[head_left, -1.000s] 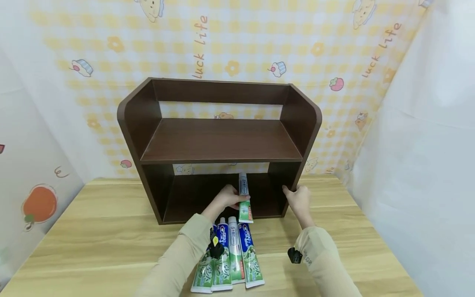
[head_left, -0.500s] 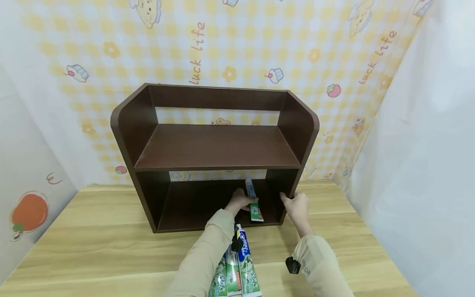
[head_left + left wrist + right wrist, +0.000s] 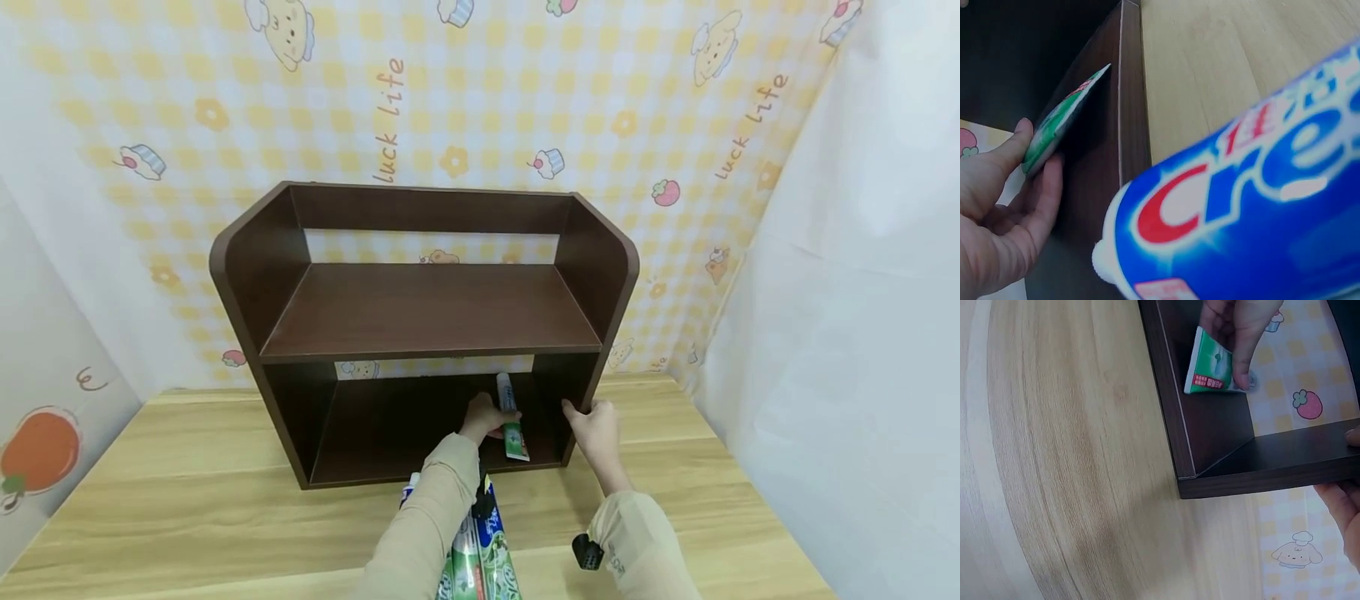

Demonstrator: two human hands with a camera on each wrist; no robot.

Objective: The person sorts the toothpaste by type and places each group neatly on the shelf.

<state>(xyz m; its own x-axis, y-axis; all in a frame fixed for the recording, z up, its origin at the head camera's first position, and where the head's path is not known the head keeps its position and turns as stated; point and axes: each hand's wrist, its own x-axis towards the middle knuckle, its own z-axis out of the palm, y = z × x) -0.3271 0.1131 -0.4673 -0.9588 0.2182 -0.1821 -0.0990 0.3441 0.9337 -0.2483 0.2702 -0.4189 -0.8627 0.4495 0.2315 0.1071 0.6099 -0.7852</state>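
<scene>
A green and white toothpaste tube is pinched between the thumb and fingers of my left hand, inside the lower compartment of the dark brown shelf, toward its right side. It lies tilted, cap end toward the back; in the left wrist view, its flat crimped end sticks up from the hand. My right hand grips the front edge of the shelf's right side panel, thumb inside and fingers outside, as the right wrist view shows.
Several blue and green toothpaste tubes lie on the wooden table before the shelf, partly hidden by my left sleeve. One Crest tube looms close in the left wrist view. Behind the shelf hangs a yellow checked backdrop.
My left hand has carried the tube rightward and lower into the bottom compartment. My right hand keeps its grip on the side panel. The head view has tilted up slightly.
</scene>
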